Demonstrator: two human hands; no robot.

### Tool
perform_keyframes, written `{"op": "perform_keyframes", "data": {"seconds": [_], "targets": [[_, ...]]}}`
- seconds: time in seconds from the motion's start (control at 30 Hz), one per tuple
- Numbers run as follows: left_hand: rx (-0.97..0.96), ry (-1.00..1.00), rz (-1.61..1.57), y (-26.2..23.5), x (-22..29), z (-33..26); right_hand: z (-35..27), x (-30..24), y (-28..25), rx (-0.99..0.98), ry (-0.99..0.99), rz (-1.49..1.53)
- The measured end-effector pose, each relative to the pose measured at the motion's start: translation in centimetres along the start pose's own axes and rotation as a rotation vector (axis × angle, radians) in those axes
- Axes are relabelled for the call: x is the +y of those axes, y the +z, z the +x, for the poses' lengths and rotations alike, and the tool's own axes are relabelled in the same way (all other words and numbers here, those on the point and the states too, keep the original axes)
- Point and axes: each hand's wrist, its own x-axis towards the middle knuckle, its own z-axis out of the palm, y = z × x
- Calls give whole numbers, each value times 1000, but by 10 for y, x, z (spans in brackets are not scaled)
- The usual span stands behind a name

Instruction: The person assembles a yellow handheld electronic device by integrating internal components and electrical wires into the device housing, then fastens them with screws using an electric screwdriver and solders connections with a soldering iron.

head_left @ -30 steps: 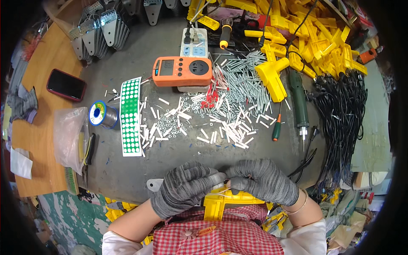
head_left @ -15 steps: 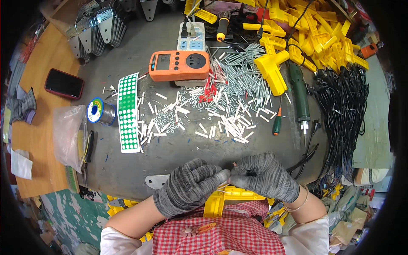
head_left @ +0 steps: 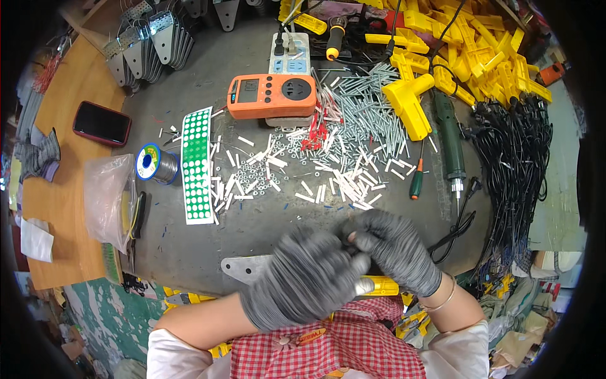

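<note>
My left hand [head_left: 306, 278], in a grey knit glove, is smeared by motion above the front edge of the table, so what its fingers do is unclear. Close against its fingertips, my right hand [head_left: 398, 249], gloved alike, has its thumb and fingers drawn together; anything pinched between them is hidden. Below both hands, a yellow plastic part [head_left: 384, 286] lies at my lap, mostly covered by the left hand. A grey metal plate with holes [head_left: 238, 268] sticks out from beneath the left hand.
Beyond the hands lie white sleeves [head_left: 356, 188], nuts [head_left: 252, 177] and long screws [head_left: 372, 107]. An orange meter [head_left: 271, 96] stands behind them. Yellow parts [head_left: 473, 50], a green electric screwdriver [head_left: 449, 139] and black cables [head_left: 511, 170] are right; solder [head_left: 158, 164] and a phone [head_left: 102, 123] left.
My left hand has swung to the right across the yellow part, covering more of it. My right hand has risen slightly away from the part. The whole view has shifted a little.
</note>
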Motion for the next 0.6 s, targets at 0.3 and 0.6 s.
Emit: {"op": "perform_keyframes", "data": {"seconds": [0.3, 0.6], "targets": [[-118, -298, 90, 15, -94, 4, 3, -12, -7, -2, 302, 358], [165, -342, -263, 27, -31, 4, 5, -18, -1, -27, 249, 344]]}}
